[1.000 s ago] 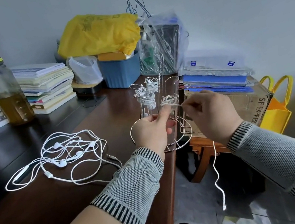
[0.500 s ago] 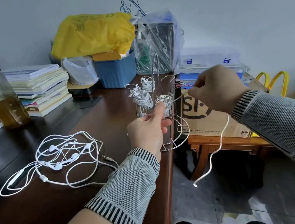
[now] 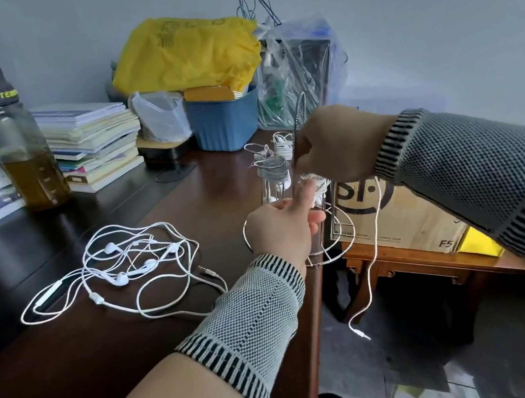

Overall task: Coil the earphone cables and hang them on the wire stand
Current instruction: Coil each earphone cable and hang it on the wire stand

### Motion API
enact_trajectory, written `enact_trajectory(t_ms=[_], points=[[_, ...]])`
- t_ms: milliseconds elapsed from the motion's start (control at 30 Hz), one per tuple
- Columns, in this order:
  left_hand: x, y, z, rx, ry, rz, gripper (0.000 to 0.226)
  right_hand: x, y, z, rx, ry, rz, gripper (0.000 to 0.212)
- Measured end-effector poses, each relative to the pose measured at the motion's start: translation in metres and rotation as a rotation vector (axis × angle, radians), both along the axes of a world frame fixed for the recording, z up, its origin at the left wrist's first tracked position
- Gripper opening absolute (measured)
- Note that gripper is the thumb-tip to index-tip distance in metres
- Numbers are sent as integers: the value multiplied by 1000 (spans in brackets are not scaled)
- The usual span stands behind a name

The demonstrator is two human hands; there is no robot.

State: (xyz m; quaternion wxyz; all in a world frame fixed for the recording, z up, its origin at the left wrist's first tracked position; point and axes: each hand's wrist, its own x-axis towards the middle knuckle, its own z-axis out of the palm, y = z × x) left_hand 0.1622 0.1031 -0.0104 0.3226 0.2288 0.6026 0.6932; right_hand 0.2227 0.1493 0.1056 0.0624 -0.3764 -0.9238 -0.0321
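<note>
The chrome wire stand with a round ring base [image 3: 337,241] stands upright at the right edge of the dark brown wooden desk [image 3: 73,362]. Two coiled white earphone bundles [image 3: 282,147] hang on its upper hooks, toward 12 o'clock from the left hand.

The left hand [image 3: 279,227] is beside the stand at mid height, fingers curled, with the thumb raised against a third, partly wound white earphone coil [image 3: 315,183]. The right hand [image 3: 335,141] is at 1 o'clock from the left hand, fingers clenched in a pinch on this coil's cable. The loose white cable tail [image 3: 372,250] drops from the right hand past the desk edge toward 6 o'clock and ends in a plug.

A tangle of loose white earphones [image 3: 126,266] lies flat on the desk at 9 o'clock from the left hand, well apart from the stand.

A brown cardboard box [image 3: 405,209] sits at 3 o'clock from the stand.
</note>
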Motion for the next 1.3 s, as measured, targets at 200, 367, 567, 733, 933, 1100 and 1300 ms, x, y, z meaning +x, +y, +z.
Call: enact_trajectory(t_ms=[200, 367, 567, 733, 933, 1100, 1300], points=[[2, 0, 2, -15, -19, 19, 26, 11, -17, -15, 397, -116, 179, 26], [4, -2, 5, 2, 3, 14, 35, 24, -24, -39, 671, 28, 321, 12], [-1, 0, 4, 26, -35, 3, 35, 36, -8, -75, 591, 335, 247, 14], [-2, 0, 0, 13, -2, 38, 35, 53, 13, -89, 128, 682, -3, 9], [-1, -2, 2, 7, -32, -38, 17, 55, 28, -85, -397, 819, -115, 10], [-1, -3, 3, 2, -27, -63, 20, 60, 35, -83, -637, 848, -282, 14], [2, -4, 4, -28, -2, -18, 35, 57, 37, -67, -318, 583, -330, 31]])
